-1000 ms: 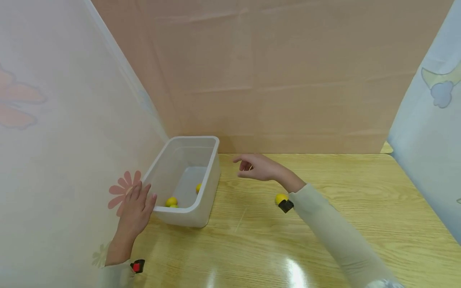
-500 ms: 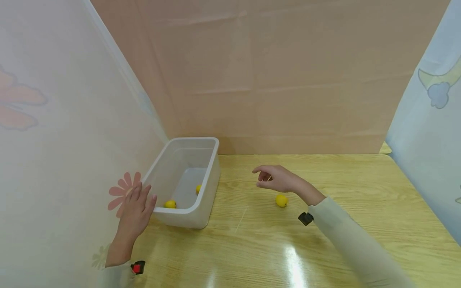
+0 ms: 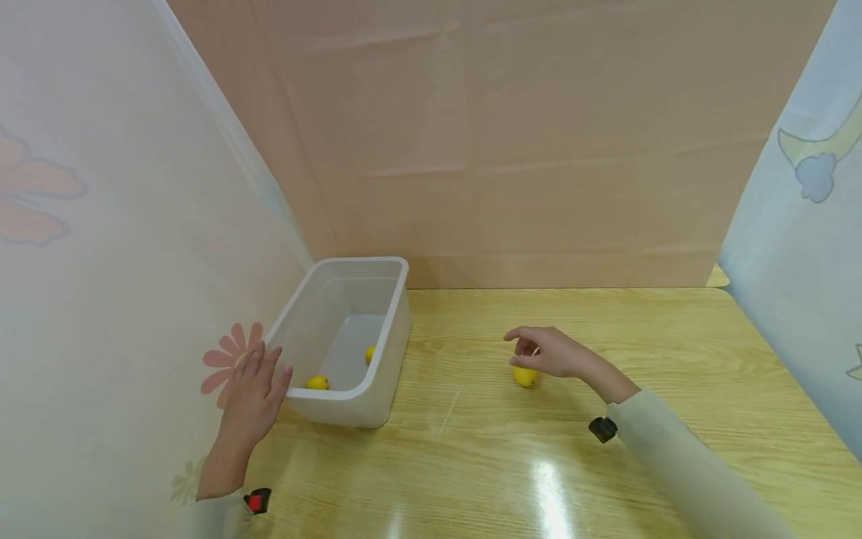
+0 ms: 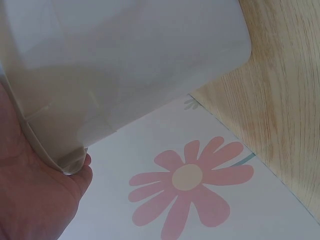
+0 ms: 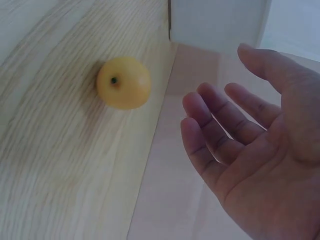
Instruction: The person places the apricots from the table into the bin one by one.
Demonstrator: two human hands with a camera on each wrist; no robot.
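In the head view my left hand (image 3: 252,393) rests on the near left corner of a white plastic bin (image 3: 337,408), fingers extended along its rim. The left wrist view shows the palm (image 4: 35,190) against the bin's rim corner; most fingers are hidden there. My right hand (image 3: 548,352) hovers over a yellow lemon (image 3: 525,377) on the table, its fingers loosely bent and holding nothing. The right wrist view shows the lemon (image 5: 124,82) apart from the right hand (image 5: 260,145). Inside the bin lie a lemon (image 3: 317,383) and another one (image 3: 370,354), partly hidden by the wall.
The bin stands on a wood-grain table (image 3: 458,464), close to a pale left wall (image 3: 135,299) with flower prints. A brown paper-like backdrop (image 3: 539,150) rises behind the table's far edge. On the right is a light blue printed wall (image 3: 801,299).
My right hand has moved right and toward me, away from the bin and over the lemon on the table. The left hand has stayed on the bin's corner.
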